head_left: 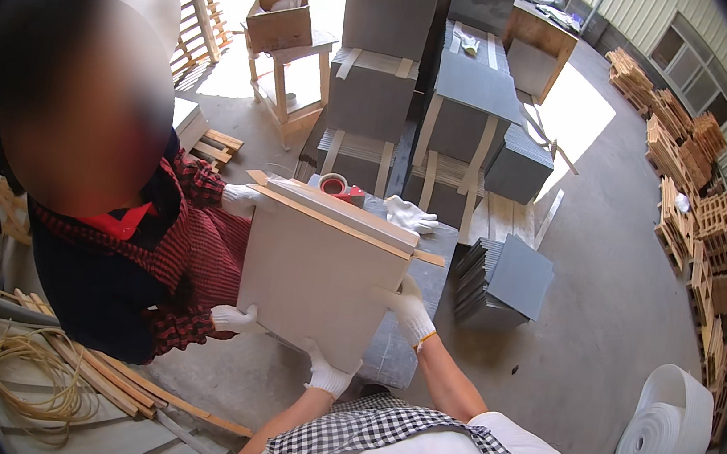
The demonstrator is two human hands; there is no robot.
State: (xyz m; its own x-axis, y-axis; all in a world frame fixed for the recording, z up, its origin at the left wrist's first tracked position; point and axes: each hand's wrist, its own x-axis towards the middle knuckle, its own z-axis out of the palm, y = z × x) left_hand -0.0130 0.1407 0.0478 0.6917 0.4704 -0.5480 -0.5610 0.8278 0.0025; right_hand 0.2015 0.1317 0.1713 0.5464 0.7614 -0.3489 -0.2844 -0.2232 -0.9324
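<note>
A: Nearest, left hand (329, 374), white-gloved, clamped on the lower corner of the pale slab stack (317, 280).

B: Right hand (412, 309) flat against its right face, fingers spread, steadying.

A: Stack tilted up on the grey bench (399, 348), wooden strips (337, 221) along its top.

B: Opposite, co-worker's 2 gloved hands (232, 318) at the left edge.

A: Beyond, tape roll (333, 185), spare glove (410, 215), then grey strapped bundles (467, 104).
</note>
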